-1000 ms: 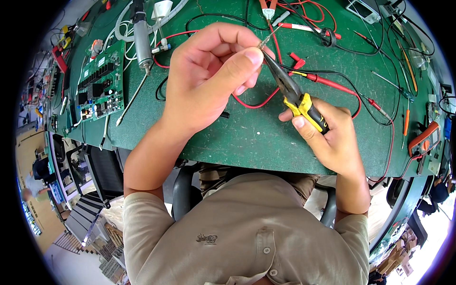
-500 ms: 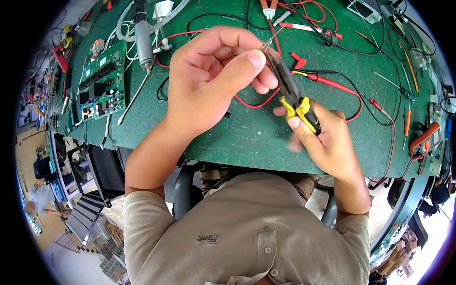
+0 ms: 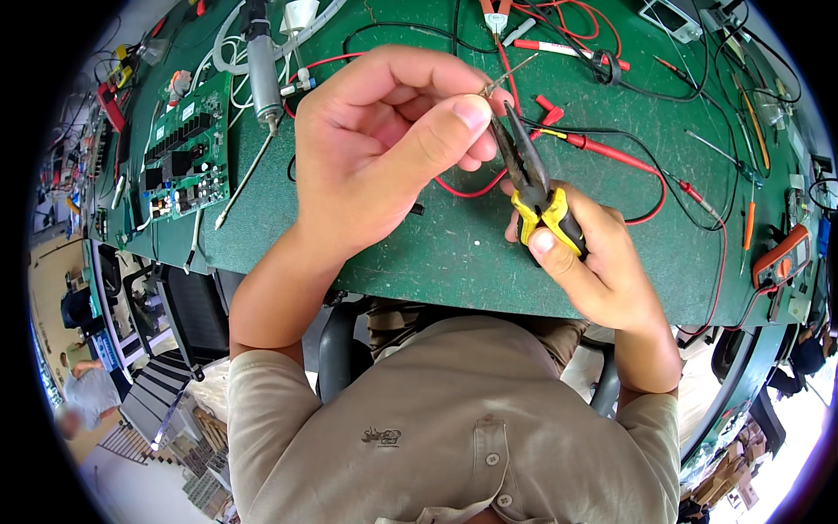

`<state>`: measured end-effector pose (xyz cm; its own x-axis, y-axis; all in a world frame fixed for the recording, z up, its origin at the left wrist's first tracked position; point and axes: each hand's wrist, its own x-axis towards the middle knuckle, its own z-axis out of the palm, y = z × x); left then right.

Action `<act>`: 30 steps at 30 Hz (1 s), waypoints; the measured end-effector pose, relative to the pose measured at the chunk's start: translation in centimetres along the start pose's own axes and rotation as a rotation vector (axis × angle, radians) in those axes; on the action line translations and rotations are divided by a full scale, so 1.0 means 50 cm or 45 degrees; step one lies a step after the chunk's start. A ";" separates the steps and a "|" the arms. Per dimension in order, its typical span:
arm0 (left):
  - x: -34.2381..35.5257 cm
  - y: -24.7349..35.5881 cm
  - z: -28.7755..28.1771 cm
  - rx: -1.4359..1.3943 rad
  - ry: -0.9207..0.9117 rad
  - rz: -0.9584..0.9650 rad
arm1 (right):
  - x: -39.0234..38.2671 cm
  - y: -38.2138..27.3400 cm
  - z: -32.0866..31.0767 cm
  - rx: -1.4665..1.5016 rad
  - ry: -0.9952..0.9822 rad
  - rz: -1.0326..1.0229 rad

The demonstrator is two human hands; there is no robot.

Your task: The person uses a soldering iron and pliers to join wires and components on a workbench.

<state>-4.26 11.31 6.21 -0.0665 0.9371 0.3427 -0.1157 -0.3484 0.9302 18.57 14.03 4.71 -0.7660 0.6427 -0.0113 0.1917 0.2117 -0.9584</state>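
Observation:
My left hand pinches a thin, pointed metal piece between thumb and forefinger, its fine tip sticking out to the upper right. Most of that piece is hidden by the fingers, so I cannot tell its exact kind. In my right hand are long-nose pliers with yellow and black handles. Their dark jaws are spread apart and point up toward the left fingertips. One jaw lies close by the left thumb; I cannot tell whether it touches. Below both hands is the green workbench.
A green circuit board and a grey soldering tool lie to the left. Red test leads with a probe and a red plug are behind and right of the pliers. An orange multimeter sits at the far right.
The pliers' jaws have gone from closed together to spread apart. My left hand has shifted slightly left, and the metal piece's tip now tilts further right.

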 end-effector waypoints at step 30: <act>0.001 0.003 -0.007 0.073 -0.067 -0.019 | -0.005 -0.002 0.003 -0.077 0.154 -0.105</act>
<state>-4.62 11.31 6.31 -0.0130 0.9425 0.3341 -0.0589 -0.3342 0.9407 18.66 13.71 4.75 -0.7022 0.7043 0.1047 0.1706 0.3091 -0.9356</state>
